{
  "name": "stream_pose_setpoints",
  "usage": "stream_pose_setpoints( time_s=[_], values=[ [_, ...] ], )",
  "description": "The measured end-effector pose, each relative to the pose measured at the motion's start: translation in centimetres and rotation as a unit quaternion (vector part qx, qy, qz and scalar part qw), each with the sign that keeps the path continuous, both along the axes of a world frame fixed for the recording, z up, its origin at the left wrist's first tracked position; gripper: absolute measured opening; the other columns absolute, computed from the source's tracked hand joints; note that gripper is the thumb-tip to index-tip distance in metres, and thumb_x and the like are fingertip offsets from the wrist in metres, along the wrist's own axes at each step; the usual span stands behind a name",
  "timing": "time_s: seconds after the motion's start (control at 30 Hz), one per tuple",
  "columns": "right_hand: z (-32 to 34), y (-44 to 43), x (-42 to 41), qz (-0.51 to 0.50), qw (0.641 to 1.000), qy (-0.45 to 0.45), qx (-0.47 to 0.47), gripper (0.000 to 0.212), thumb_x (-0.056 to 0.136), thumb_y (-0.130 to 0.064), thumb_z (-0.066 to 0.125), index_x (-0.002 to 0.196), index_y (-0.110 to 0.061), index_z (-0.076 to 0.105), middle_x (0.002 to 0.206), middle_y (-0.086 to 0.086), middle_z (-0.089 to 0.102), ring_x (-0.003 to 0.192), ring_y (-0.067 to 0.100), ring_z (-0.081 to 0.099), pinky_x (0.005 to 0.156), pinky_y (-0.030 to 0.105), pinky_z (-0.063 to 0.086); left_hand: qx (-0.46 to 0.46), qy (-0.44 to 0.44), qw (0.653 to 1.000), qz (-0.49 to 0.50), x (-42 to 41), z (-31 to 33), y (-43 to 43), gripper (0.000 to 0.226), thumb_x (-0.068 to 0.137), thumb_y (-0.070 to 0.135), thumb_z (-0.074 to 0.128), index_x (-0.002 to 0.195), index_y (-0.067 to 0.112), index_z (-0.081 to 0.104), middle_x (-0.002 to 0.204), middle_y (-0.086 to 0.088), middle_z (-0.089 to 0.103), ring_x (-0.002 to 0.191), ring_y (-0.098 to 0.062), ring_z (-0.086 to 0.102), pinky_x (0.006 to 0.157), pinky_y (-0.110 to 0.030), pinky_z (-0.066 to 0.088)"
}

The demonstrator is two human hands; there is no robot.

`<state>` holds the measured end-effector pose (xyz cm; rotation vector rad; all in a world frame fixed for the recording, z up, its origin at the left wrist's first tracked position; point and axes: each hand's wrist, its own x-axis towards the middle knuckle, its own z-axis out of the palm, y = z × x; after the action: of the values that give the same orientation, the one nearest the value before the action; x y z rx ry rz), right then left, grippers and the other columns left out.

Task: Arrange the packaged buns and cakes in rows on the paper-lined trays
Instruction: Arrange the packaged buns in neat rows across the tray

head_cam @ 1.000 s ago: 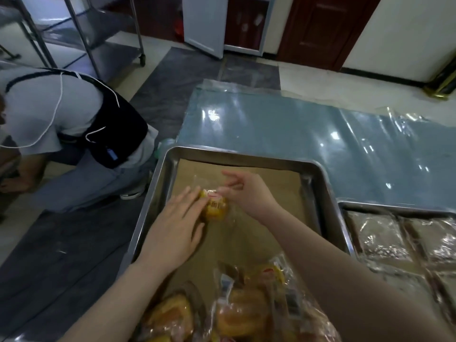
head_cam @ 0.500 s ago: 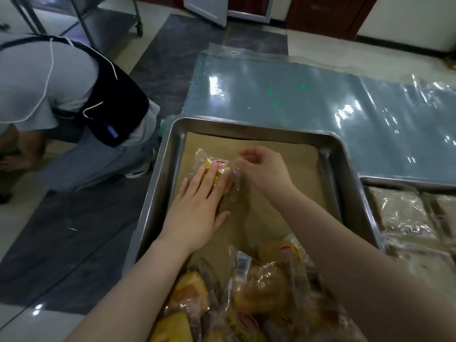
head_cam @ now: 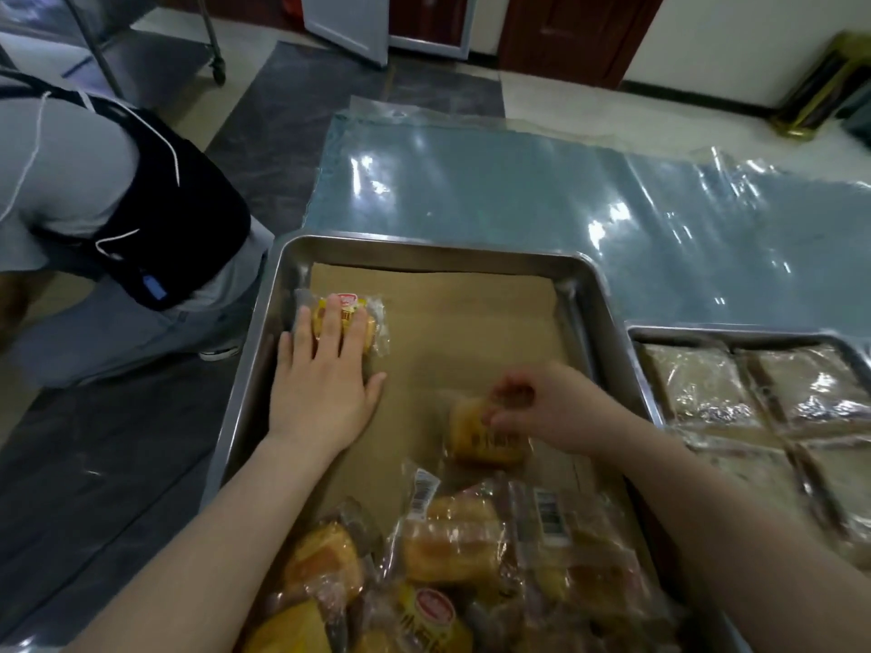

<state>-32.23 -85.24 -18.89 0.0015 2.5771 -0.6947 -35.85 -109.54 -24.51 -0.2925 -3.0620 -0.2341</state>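
A steel tray (head_cam: 424, 245) lined with brown paper (head_cam: 471, 322) sits on the floor (head_cam: 118, 464), its far edge overlapping a glossy plastic sheet (head_cam: 518, 190) spread out behind it. In the far left corner of this tray lies a wrapped bun (head_cam: 372, 325), yellow under clear film with a red label at its far end, close against the left wall. The left hand (head_cam: 325, 393) lies flat over it, palm on the paper, and the straight, slightly spread fingers press down on the top of the package without curling around it. Toward the middle of the tray, nearer the right wall, a second bun (head_cam: 476, 440) rests on the paper. The right hand (head_cam: 542, 412) comes in from the right with its fingers bent and grips this bun at its far right end; motion blur hides exactly where each fingertip lands. Between the two buns the paper is bare. Along the near edge of the tray sits a heap of wrapped buns (head_cam: 447, 558), lying loosely over one another, some with barcode stickers facing up and one with a red label. Just beside the right wall stands a second tray (head_cam: 735, 329), holding flat cakes (head_cam: 707, 384) in shiny clear wrappers set side by side in rows, touching or nearly so. Left of the first tray, another person (head_cam: 94, 205) in a grey shirt and a dark strapped pouch bends low over the floor.
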Motion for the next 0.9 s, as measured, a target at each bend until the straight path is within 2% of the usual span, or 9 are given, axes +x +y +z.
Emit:
stream_pose_setpoints(
  time_s=[0.07,0.13,0.2,0.33,0.5,0.63,0.7,0.8,0.9],
  values=[
    [0.0,0.4,-1.3,-0.128,0.986,0.107,0.032,0.037,0.087,-0.048,0.061,0.116,-0.026,0.057,0.091,-0.016,0.062,0.078,0.0,0.058,0.058,0.016,0.041,-0.004,0.011,1.0,0.001,-1.2,0.1,0.2,0.077,0.091,0.052,0.039,0.149,0.018,0.002,0.158,-0.01,0.001,0.143,-0.032,-0.002,0.114,-0.047,0.004],
    [-0.4,0.5,-2.1,-0.159,0.966,0.162,0.122,0.046,0.089,-0.05,0.053,0.127,-0.026,0.044,0.103,-0.006,0.063,0.083,0.013,0.062,0.061,0.027,0.044,-0.007,0.021,1.0,0.0,-2.2,0.1,0.8,0.079,0.092,0.052,0.036,0.149,0.012,0.0,0.158,-0.011,-0.001,0.144,-0.027,-0.004,0.115,-0.044,0.002],
    [-1.1,0.2,-2.3,-0.113,0.963,0.204,0.137,0.047,0.088,-0.045,0.056,0.13,-0.029,0.039,0.12,-0.004,0.059,0.097,0.018,0.061,0.068,0.03,0.046,0.0,0.029,1.0,-0.002,-2.9,-0.3,1.0,0.079,0.092,0.052,0.034,0.149,0.01,-0.003,0.158,-0.011,-0.004,0.144,-0.024,-0.006,0.116,-0.042,0.001],
    [-2.3,-0.6,-2.9,0.0,0.972,0.214,0.094,0.04,0.087,-0.029,0.062,0.126,-0.031,0.052,0.142,-0.007,0.041,0.122,0.016,0.048,0.099,0.033,0.045,0.033,0.033,0.998,-0.037,-3.4,-0.8,0.3,0.078,0.091,0.049,0.039,0.15,0.022,-0.004,0.157,-0.01,-0.003,0.144,-0.024,-0.005,0.116,-0.044,0.003],
    [-2.2,-0.9,-3.6,-0.04,0.957,0.287,0.006,0.023,0.086,-0.023,0.065,0.109,-0.027,0.067,0.104,-0.014,0.05,0.089,0.004,0.053,0.082,0.025,0.051,0.038,0.022,0.997,-0.064,-3.8,-0.5,-0.4,0.075,0.09,0.05,0.043,0.148,0.034,-0.001,0.158,-0.008,-0.002,0.144,-0.025,-0.006,0.116,-0.044,0.002],
    [-2.4,-0.4,-4.5,0.013,0.962,0.262,0.074,0.034,0.083,-0.024,0.068,0.116,-0.033,0.064,0.134,-0.005,0.048,0.124,0.024,0.04,0.099,0.035,0.036,0.028,0.012,0.998,-0.052,-3.5,-0.1,-0.3,0.074,0.09,0.049,0.043,0.149,0.034,0.0,0.158,-0.006,-0.004,0.144,-0.026,-0.007,0.116,-0.043,0.002],
    [-2.6,-0.4,-4.9,0.03,0.967,0.239,0.088,0.04,0.086,-0.032,0.065,0.124,-0.039,0.058,0.141,-0.009,0.044,0.127,0.025,0.036,0.103,0.038,0.034,0.033,0.039,0.998,-0.037,-3.3,0.8,0.0,0.068,0.089,0.042,0.051,0.148,0.028,0.02,0.156,-0.01,0.013,0.142,-0.031,0.01,0.112,-0.045,0.019],
    [-3.1,-1.5,-5.7,0.057,0.962,0.243,0.109,0.049,0.088,-0.037,0.06,0.134,-0.045,0.046,0.144,-0.01,0.038,0.124,0.026,0.032,0.104,0.041,0.033,0.085,0.122,0.989,-0.022,-3.0,1.7,0.7,0.05,0.079,0.024,0.066,0.126,0.014,0.054,0.131,-0.015,0.048,0.115,-0.036,0.044,0.082,-0.044,0.048],
    [-3.4,-2.9,-6.8,0.073,0.958,0.242,0.135,0.054,0.088,-0.045,0.057,0.138,-0.046,0.038,0.137,-0.006,0.04,0.119,0.024,0.03,0.099,0.04,0.036,0.03,0.082,0.996,-0.016,-2.5,1.4,0.7,0.06,0.081,0.03,0.065,0.136,0.018,0.045,0.129,-0.016,0.048,0.115,-0.035,0.044,0.078,-0.042,0.049]
  ],
)
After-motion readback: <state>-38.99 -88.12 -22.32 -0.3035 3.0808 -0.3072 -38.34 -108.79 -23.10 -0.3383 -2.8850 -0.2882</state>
